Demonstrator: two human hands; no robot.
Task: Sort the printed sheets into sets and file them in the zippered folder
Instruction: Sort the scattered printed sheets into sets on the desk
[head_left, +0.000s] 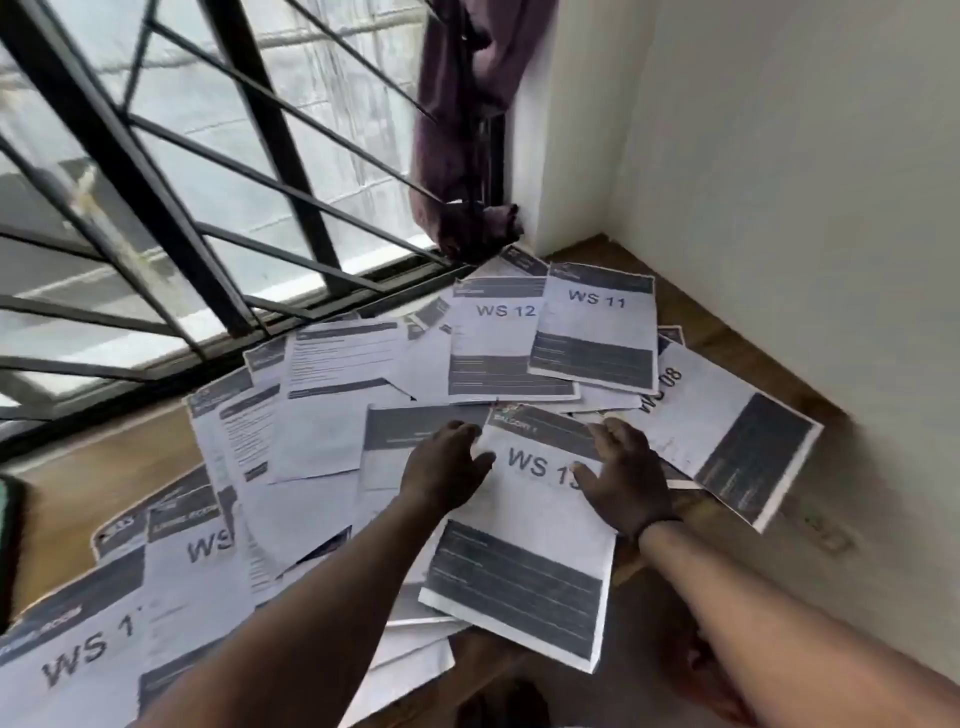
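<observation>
In the head view you are looking down at a wooden desk (78, 483) set into a corner between a barred window (171, 208) and a white wall (779, 208), and the printed sheets are lying fanned and overlapping across it, most with their big "WS" titles facing up, which I take to be deliberate so you can read the numbers and match them into sets. The WS 12 sheet (506, 338) and the WS 11 sheet (597, 327) are sitting side by side at the far end with their edges overlapping, the WS 08 sheet (727, 426) is lying turned at an angle near the wall, and more titled sheets are spreading toward the near left. You are working the WS 13 sheet (524, 540), which is lying on top of the pile in front of you. Your left hand (447, 467) is resting at its upper left edge with the fingers bent loosely and the thumb reaching onto the paper, and your right hand (623, 478) is lying over its right side, fingers spread and lightly bent, covering part of the number. Neither hand is plainly pinching the page; both seem to be pressing or framing it, probably to square it or slide it free, though blur keeps me from being sure. The zippered folder is not showing anywhere here. A purple cloth (467, 130) is hanging from the bars at the corner.
</observation>
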